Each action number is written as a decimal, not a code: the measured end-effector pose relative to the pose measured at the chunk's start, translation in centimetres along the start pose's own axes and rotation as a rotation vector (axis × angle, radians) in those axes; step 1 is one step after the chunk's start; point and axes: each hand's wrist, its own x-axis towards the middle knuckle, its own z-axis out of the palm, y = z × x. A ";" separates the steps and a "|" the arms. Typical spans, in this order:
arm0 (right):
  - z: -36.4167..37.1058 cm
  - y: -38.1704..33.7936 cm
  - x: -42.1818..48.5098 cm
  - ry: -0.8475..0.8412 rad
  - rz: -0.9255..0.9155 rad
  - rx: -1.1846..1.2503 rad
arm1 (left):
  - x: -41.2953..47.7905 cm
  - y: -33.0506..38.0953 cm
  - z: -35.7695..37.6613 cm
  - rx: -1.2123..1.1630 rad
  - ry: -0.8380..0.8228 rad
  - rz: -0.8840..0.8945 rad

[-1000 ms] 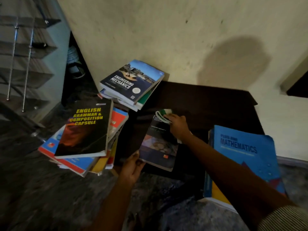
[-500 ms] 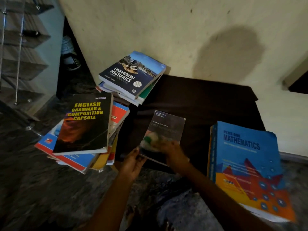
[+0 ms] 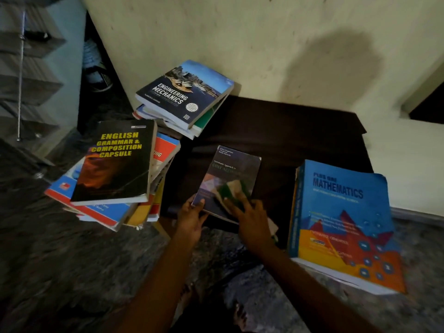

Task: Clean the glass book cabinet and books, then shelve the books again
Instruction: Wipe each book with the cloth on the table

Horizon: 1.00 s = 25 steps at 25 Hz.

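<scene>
A dark cost-accounting book lies on a dark mat in front of me. My left hand holds the book's near left corner, thumb on the cover. My right hand presses a green and white cloth flat on the lower part of the cover with straight fingers. A black English grammar book tops a leaning stack at the left. An Engineering Mechanics book tops a stack at the back. A blue Mathematics book lies at the right.
A glass shelf unit with metal posts stands at the far left. A cream wall runs behind the mat. Shoes sit in a dark gap beside the wall. The floor is dark speckled stone.
My right hand has dragged the cloth from the top edge of the book down its cover toward me. My left hand has kept its hold on the near corner.
</scene>
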 end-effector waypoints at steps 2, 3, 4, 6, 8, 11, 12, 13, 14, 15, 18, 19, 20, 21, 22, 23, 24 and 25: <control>-0.3 -0.7 -2.0 -0.105 -0.008 0.114 | -0.6 -0.1 0.5 -0.001 0.033 0.037; -0.9 -0.6 -2.3 -0.107 -0.008 0.186 | -1.2 0.2 1.0 -0.010 0.031 0.056; -0.9 0.1 -2.2 -0.058 -0.018 0.268 | -1.9 0.6 1.5 -0.011 0.021 0.087; -3.4 1.4 -0.6 0.061 0.050 0.482 | -3.7 2.2 2.7 0.020 -0.014 0.209; -6.7 2.8 0.9 0.248 0.083 0.526 | -5.5 3.9 3.6 0.157 -0.027 0.475; -11.1 3.2 1.6 0.372 0.051 0.542 | -6.3 4.6 3.5 0.443 -0.045 0.905; -11.2 3.2 1.7 0.384 0.034 0.553 | -5.8 4.0 3.0 0.510 -0.087 0.976; -11.2 2.9 1.7 0.384 0.013 0.553 | -5.3 3.2 2.3 0.558 -0.173 1.004; -10.5 2.8 1.7 0.365 -0.004 0.553 | -4.0 1.9 1.2 0.664 -0.280 1.060; -9.5 2.6 1.6 0.338 -0.010 0.553 | -2.8 0.6 -0.2 0.846 -0.375 1.169; -7.4 2.6 2.2 0.240 0.025 0.571 | 1.6 -2.6 -4.4 1.297 -0.471 1.375; -7.0 2.5 2.5 0.214 0.027 0.570 | 2.1 -3.4 -5.2 1.345 -0.456 1.405; -6.7 2.4 3.0 0.201 0.027 0.572 | 2.1 -4.1 -5.5 1.357 -0.436 1.447; -6.6 2.3 3.8 0.192 0.023 0.565 | 1.8 -4.4 -5.4 1.353 -0.361 1.452; -6.7 2.3 4.7 0.179 0.024 0.537 | 1.1 -4.5 -4.9 1.307 -0.254 1.391; -6.7 2.3 5.9 0.148 0.037 0.484 | 0.5 -4.7 -4.3 1.173 -0.104 1.242; -6.4 2.6 7.4 0.100 0.059 0.416 | 0.0 -4.5 -3.6 0.973 0.026 1.011; -6.1 3.1 8.9 0.055 0.085 0.350 | -0.7 -4.0 -2.9 0.757 0.128 0.762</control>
